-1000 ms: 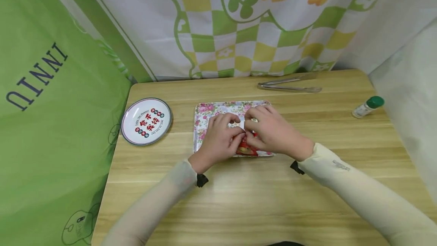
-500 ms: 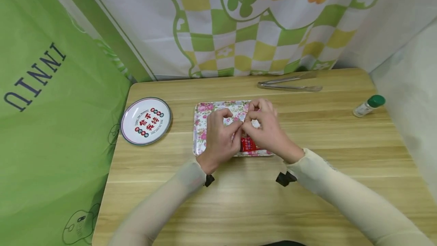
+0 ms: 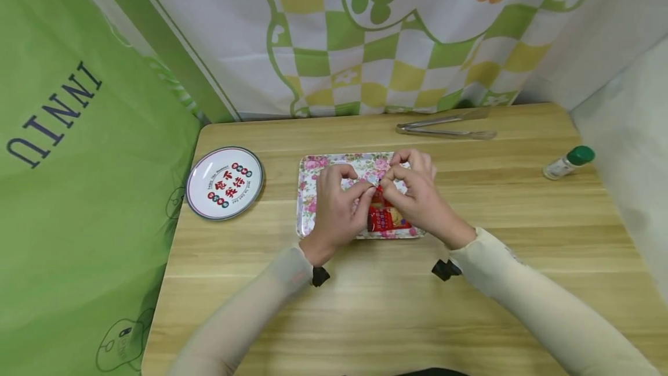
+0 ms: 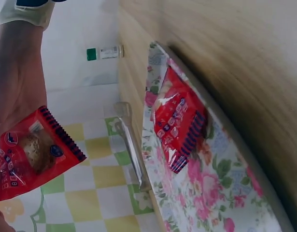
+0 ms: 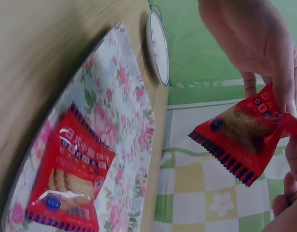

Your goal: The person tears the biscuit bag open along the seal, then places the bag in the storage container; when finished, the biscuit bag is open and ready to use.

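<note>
Both hands hold a small red biscuit packet (image 5: 240, 128) with a clear window above the floral tray (image 3: 307, 208). My left hand (image 3: 338, 208) pinches its top edge between thumb and forefinger. The right hand (image 3: 417, 193) pinches the same edge close beside it, fingertips nearly meeting. Round brown biscuits show through the window in both wrist views, and the packet's serrated end hangs downward. Another red biscuit packet (image 3: 387, 220) lies flat on the tray beneath the hands. From the head view, fingers hide much of the held packet; whether its edge is torn cannot be told.
A white plate (image 3: 206, 181) with red lettering sits at the table's left. Metal tongs (image 3: 446, 131) lie along the back edge, before a checkered curtain (image 3: 360, 57). A green-capped shaker bottle (image 3: 569, 162) is at the far right.
Both hands have risen from low over the tray, lifting the packet. In the last half second the right hand has shifted slightly right, and more of the red packets shows between the hands.
</note>
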A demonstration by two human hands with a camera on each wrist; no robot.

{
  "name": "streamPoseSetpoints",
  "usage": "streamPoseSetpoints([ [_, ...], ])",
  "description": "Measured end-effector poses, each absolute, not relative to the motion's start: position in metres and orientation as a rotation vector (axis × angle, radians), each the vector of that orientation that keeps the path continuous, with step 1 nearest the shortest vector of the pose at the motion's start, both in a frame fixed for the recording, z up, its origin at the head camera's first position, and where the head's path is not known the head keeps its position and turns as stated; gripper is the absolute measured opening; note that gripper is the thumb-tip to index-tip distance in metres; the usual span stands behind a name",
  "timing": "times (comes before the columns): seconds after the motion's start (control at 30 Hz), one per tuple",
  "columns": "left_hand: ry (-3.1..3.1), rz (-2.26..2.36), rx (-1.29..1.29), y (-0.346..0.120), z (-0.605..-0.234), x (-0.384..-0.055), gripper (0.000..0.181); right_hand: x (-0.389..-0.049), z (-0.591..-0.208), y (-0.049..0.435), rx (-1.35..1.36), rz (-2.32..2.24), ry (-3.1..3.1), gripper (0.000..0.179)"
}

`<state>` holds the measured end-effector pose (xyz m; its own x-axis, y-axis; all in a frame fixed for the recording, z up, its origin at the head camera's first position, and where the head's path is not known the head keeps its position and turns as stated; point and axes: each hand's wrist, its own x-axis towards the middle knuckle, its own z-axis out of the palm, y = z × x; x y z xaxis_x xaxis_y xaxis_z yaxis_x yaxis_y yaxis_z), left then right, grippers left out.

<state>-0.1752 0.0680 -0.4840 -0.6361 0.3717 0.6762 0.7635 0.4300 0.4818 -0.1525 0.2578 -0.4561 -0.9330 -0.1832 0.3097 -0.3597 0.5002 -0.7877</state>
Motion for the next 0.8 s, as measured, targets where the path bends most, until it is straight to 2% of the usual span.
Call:
streamPoseSetpoints([
  [0.5,-2.158,-1.058,-0.923,0.066,-0.492,-0.169,0.024,-0.16,-0.463,0.263,0.217,1.345,-2.52,0.015],
  [0.7,-2.18,-1.154,-0.901,0.066,-0.494,-0.17,0.022,-0.161,-0.463,0.271,0.41,1.21,-2.48,0.018],
  [0.8,-2.223,-1.214,-0.892,0.066,-0.496,-0.175,0.022,-0.165,-0.463,0.271,0.512,1.128,-2.462,0.03],
])
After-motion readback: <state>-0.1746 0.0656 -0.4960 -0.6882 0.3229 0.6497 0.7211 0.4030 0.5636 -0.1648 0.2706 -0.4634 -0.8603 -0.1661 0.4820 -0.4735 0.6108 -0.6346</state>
